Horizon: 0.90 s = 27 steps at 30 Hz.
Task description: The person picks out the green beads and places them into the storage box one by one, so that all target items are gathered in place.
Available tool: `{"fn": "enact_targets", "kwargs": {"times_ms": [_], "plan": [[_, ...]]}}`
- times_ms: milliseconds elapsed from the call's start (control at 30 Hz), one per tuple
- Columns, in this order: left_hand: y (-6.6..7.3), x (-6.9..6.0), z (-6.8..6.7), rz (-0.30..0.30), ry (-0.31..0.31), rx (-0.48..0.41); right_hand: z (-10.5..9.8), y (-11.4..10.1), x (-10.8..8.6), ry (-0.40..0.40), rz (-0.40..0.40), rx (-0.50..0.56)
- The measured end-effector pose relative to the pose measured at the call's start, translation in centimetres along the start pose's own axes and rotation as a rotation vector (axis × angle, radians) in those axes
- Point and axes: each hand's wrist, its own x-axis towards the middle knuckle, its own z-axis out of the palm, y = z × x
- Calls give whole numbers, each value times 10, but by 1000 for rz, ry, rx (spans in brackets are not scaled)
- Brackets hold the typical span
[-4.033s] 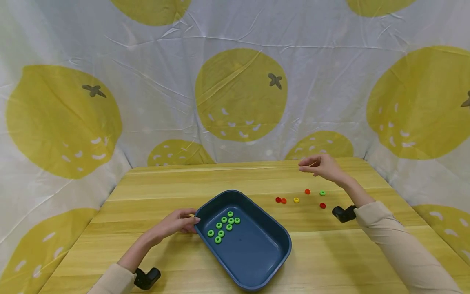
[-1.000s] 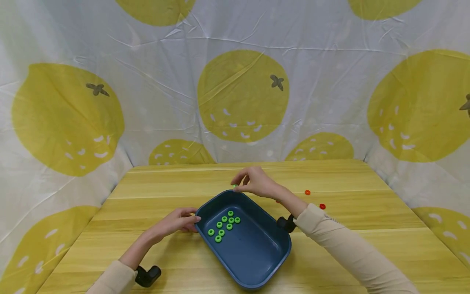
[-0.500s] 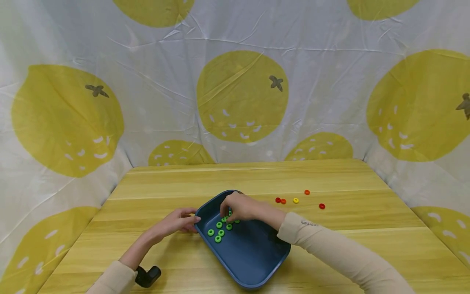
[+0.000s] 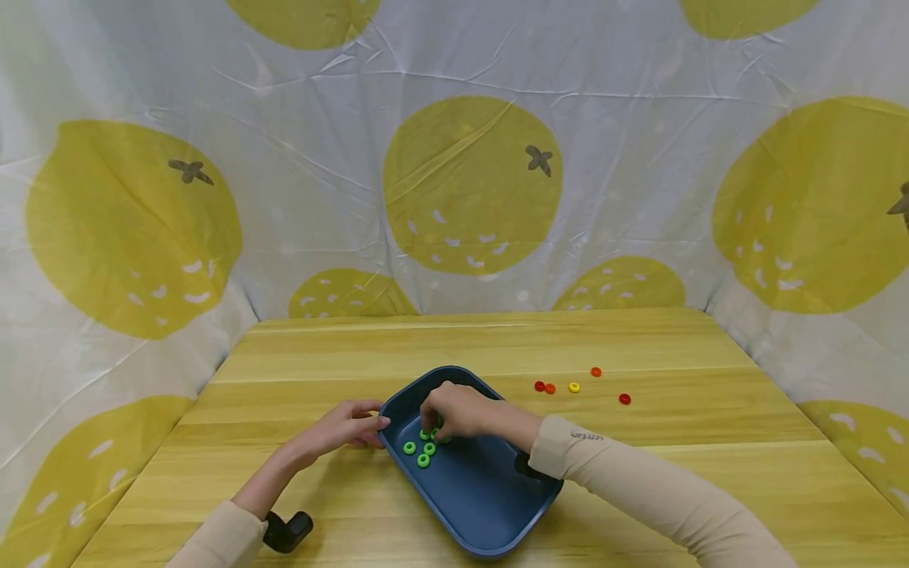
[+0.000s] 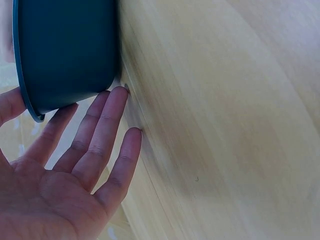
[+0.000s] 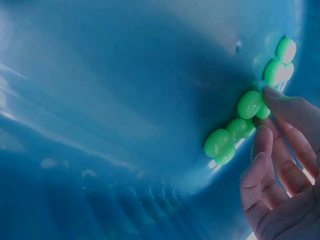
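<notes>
A dark blue tray (image 4: 483, 497) stands turned at an angle on the table. My left hand (image 4: 348, 426) pinches its left rim, thumb over the edge; the left wrist view has the fingers (image 5: 99, 132) along the outer wall. Inside the tray, my right hand (image 4: 461, 410) reaches low among several green ring-shaped beads (image 4: 424, 461), hiding some of them. In the right wrist view, thumb and finger pinch one green bead (image 6: 263, 111) beside a neighbouring bead (image 6: 249, 105). Its hole is hidden there.
Right of the tray, a dark red bead (image 4: 540, 386) touches an orange one (image 4: 550, 389). Near them lie a yellow bead (image 4: 574, 387), an orange-red bead (image 4: 596, 371) and a red bead (image 4: 625, 399). A lemon-print curtain (image 4: 625, 173) hangs behind the wooden table (image 4: 319, 347).
The right hand has come from the far right, carrying the green bead from the table over the tray's rim, down among the others, then slightly left. The left hand and tray have stayed put.
</notes>
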Motion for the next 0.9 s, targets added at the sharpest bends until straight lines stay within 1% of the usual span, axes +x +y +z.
{"fn": "enact_targets", "kwargs": {"times_ms": [100, 300, 567, 767, 900], "plan": [[-1, 0, 0, -4, 4, 6, 3, 1, 0, 12, 2, 6], [0, 0, 0, 16, -6, 7, 5, 4, -1, 23, 8, -4], [2, 0, 1, 19, -4, 7, 6, 7, -3, 31, 19, -7], [2, 0, 1, 22, -8, 11, -1, 9, -10, 44, 19, 16], [2, 0, 1, 20, -12, 6, -11, 12, -16, 81, -7, 52]]}}
